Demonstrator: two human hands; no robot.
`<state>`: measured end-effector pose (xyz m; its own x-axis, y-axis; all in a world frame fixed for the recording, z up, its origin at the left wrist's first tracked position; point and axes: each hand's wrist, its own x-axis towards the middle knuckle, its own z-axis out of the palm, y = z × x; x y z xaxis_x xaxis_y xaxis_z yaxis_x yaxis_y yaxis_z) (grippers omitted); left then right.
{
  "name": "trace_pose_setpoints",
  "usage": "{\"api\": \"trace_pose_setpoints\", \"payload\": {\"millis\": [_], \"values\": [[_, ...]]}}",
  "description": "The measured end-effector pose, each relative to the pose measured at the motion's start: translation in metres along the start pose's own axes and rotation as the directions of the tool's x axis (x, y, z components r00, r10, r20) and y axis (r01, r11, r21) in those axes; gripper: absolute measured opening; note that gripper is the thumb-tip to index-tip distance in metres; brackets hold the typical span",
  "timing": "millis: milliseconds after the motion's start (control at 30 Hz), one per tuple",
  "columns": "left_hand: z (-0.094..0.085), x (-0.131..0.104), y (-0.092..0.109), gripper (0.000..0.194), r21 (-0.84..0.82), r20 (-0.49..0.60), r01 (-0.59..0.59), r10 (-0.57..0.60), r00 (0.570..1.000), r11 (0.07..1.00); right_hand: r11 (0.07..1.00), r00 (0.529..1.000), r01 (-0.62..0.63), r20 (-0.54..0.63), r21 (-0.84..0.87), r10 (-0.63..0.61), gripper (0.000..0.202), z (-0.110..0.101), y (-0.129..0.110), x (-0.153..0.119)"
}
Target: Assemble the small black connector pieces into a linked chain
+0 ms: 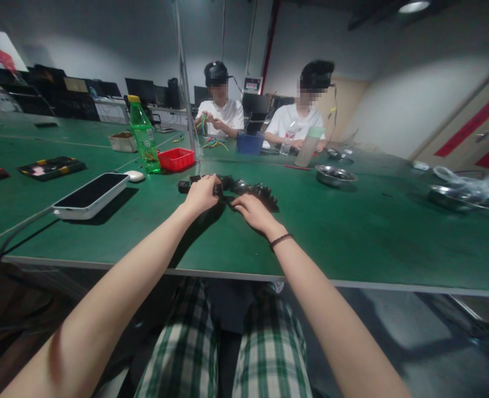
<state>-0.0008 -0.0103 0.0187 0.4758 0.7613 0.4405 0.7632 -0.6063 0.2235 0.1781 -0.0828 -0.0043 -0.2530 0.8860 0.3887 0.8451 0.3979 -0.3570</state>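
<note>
Both hands are at a black strapped device (183,187) lying on the green table, with a small boxy part at its left end. Curled over its left part, my left hand (204,190) grips it from above. My right hand (253,210), a dark braided band on its wrist, has its fingertips closed on a black strap (228,199) between the two hands. Just behind the right hand lies a heap of glossy black pieces (248,187), partly covered by the fingers; their kind cannot be made out.
To the left are a white-framed phone-like device (93,193) with a cable, a white mouse (135,176), a green bottle (144,138) and a red tray (178,159). Metal bowls (334,179) stand right. Across the table, two people (222,113) sit near a blue bin (249,143).
</note>
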Motion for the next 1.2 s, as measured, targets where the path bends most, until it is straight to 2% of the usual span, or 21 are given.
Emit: {"api": "trace_pose_setpoints", "payload": {"millis": [367, 733, 1200], "values": [[-0.0045, -0.0031, 0.0031, 0.038, 0.042, -0.023, 0.058, -0.057, 0.998, 0.997, 1.0, 1.0, -0.004, -0.016, -0.014, 0.004, 0.014, 0.0, -0.0004, -0.0016], [-0.008, -0.0036, 0.0057, 0.034, 0.067, 0.038, 0.051, -0.054, 0.998, 0.996, 0.999, 0.999, -0.032, -0.028, 0.034, 0.033, 0.015, -0.0009, -0.0028, -0.0013], [-0.0044, -0.0031, 0.0027, 0.035, 0.053, 0.038, 0.025, -0.027, 0.999, 0.998, 0.99, 0.994, -0.088, -0.055, 0.108, 0.094, 0.017, -0.0017, -0.0041, -0.0018]]}}
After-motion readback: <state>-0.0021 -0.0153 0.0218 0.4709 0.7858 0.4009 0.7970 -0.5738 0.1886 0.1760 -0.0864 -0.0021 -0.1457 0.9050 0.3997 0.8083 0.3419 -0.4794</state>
